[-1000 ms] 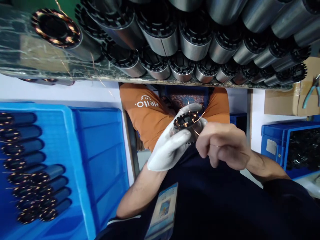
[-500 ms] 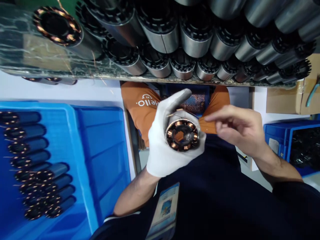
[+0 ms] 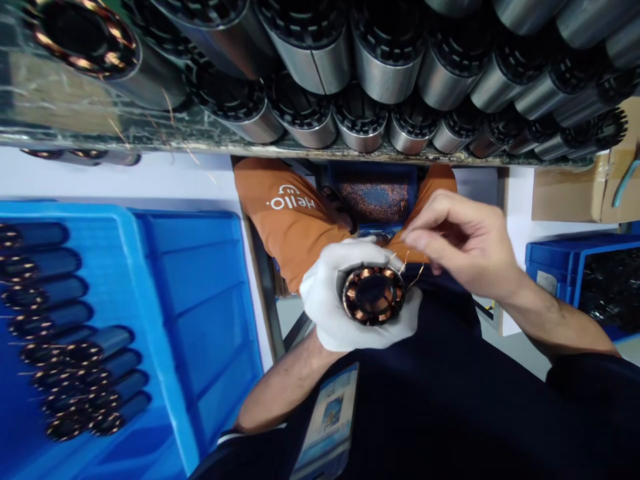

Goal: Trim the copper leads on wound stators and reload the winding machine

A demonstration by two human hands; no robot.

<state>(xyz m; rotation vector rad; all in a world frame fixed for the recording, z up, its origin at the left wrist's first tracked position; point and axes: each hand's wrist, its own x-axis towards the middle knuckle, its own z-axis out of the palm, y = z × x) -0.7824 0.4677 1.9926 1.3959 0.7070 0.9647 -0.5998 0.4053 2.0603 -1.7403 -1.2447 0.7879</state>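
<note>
My left hand (image 3: 335, 293), in a white glove, is wrapped round a motor stator (image 3: 374, 295). The stator's ring of copper windings faces the camera. Thin copper wire ends (image 3: 419, 275) stick out from its upper right side. My bare right hand (image 3: 463, 243) is at the upper right of the stator, thumb and forefinger pinched together at a copper wire. The tip of that wire is hidden between the fingers.
Many metal stator cores (image 3: 390, 60) stand along the bench edge (image 3: 200, 145), with one wound stator (image 3: 80, 37) at the left. Wound stators lie in a blue crate (image 3: 165, 347). Another blue crate (image 3: 555, 257) and a cardboard box (image 3: 565, 193) are at right.
My left hand and the stator have moved slightly right and down, and the gloved thumb has folded in. My right fingers have closed on a wire. Wire ends now show above the stator.
</note>
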